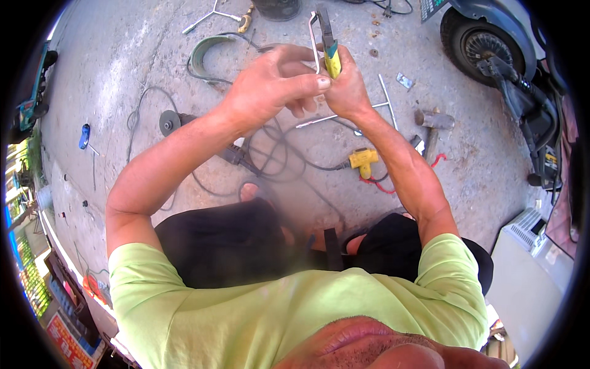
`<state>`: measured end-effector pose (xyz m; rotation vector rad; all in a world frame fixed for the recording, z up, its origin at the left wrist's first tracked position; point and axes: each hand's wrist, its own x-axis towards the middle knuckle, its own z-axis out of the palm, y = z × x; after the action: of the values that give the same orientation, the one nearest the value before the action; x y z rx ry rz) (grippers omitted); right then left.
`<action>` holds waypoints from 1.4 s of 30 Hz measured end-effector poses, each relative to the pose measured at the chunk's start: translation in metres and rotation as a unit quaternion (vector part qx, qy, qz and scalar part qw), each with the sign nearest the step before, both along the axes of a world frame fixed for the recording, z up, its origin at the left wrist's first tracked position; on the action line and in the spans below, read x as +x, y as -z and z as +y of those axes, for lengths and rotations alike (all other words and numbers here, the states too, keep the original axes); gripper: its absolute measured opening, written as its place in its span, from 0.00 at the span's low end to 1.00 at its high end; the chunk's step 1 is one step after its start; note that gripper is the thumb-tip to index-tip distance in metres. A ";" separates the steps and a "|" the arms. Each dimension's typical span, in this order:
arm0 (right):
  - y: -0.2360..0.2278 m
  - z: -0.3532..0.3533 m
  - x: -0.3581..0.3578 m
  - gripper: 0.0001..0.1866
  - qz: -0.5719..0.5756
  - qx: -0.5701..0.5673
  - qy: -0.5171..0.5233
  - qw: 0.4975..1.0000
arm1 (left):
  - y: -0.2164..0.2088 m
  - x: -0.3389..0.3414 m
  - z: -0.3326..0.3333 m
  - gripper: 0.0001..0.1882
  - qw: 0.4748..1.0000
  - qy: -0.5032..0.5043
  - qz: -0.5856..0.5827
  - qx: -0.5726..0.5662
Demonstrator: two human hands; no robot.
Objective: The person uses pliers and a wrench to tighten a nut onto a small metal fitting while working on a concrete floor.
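Observation:
Above the concrete floor, my left hand [264, 86] is closed round the lower end of a thin bent metal rod [313, 40], its thumb reaching across toward my right hand. My right hand [348, 89] grips a pair of pliers [332, 60] with yellow and teal handles and dark jaws pointing away from me. The rod's hooked upper end lies against or very near the jaws; whether they clamp it cannot be made out. My two hands are close together, and the fingers of the right are partly hidden.
An angle grinder [170, 123] lies under my left forearm amid looped black cable. Near my right forearm are a yellow power connector [364, 162], a hammer [435, 120] and a T-shaped bar [387, 101]. A scooter wheel [482, 49] stands far right, a pale metal box [528, 252] nearer.

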<state>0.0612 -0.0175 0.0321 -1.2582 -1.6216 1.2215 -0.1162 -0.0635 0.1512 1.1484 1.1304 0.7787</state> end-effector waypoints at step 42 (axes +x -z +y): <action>-0.060 -0.012 0.010 0.12 0.169 -0.115 -0.190 0.960 | 0.004 -0.018 -0.002 0.26 0.993 0.114 0.040 -0.017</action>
<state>0.0708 -0.0294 0.0921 -0.8234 -1.5366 1.7977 -0.1340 -0.0656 0.1476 1.2631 1.0517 0.5390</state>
